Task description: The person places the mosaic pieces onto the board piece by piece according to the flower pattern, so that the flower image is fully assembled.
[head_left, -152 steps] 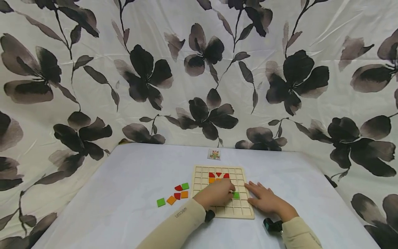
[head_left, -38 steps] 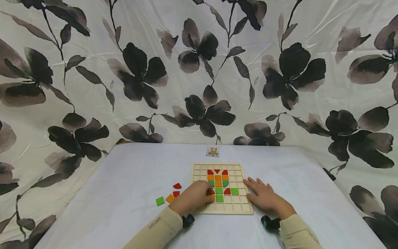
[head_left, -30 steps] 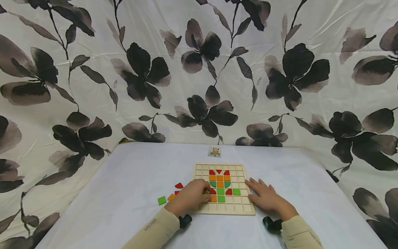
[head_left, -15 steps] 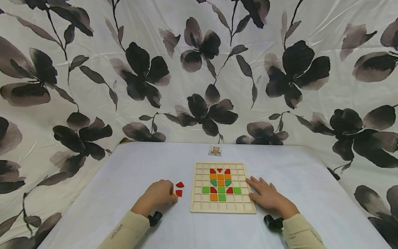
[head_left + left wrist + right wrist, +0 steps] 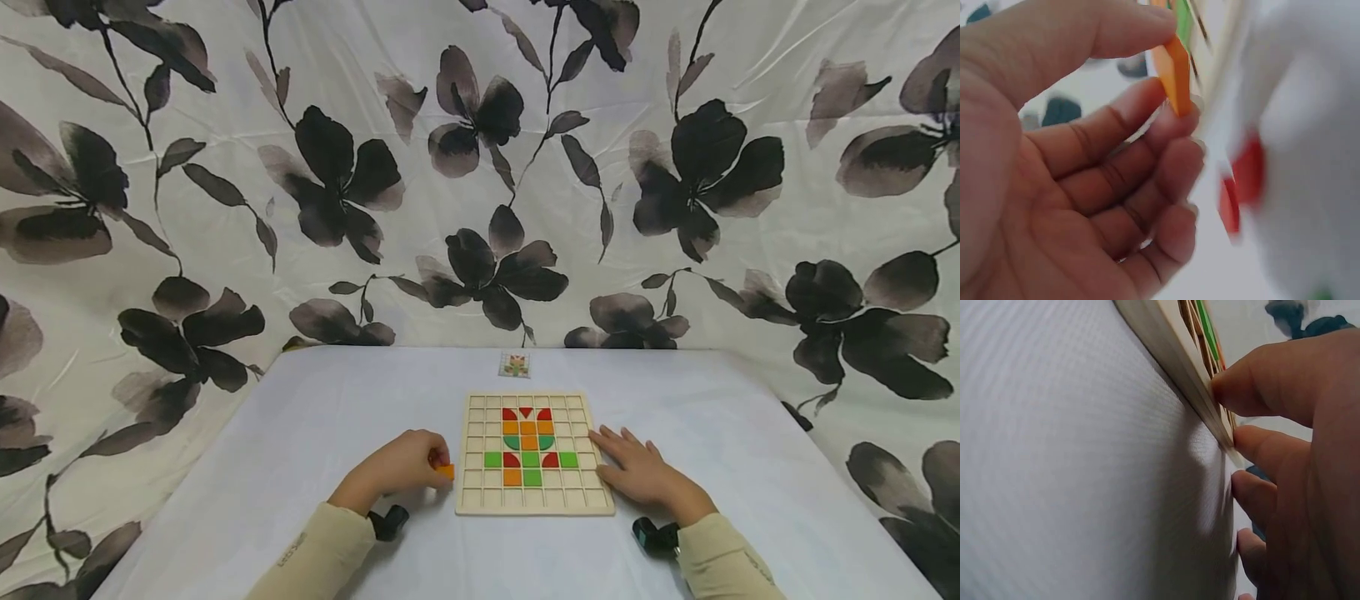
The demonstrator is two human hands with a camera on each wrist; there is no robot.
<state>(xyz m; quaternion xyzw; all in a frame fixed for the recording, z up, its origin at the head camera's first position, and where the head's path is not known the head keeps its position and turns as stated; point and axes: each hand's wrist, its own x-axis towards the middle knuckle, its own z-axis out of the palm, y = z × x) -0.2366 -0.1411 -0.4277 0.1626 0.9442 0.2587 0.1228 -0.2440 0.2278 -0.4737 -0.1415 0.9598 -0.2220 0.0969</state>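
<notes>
My left hand (image 5: 397, 468) pinches an orange square tile (image 5: 1175, 76) between thumb and fingertips, just off the left edge of the wooden grid board (image 5: 480, 502). In the left wrist view the tile stands on edge, with the other fingers curled below it. On the board lies a pattern of red, orange and green tiles, among them a green square (image 5: 492, 460) at its left end and an orange square (image 5: 512, 477) in its lowest row. My right hand (image 5: 648, 477) lies with spread fingers, its fingertips and thumb touching the board's right edge.
Two red pieces (image 5: 1247, 169) lie on the table in the left wrist view, hidden behind the left hand in the head view. A small printed card (image 5: 514, 365) with a similar coloured pattern lies beyond the board. White cloth (image 5: 300, 433) covers the table.
My left hand has left a green square on the board, gone left to the loose tiles, picked up an orange one and come back toward the board. The right hand has stayed put.
</notes>
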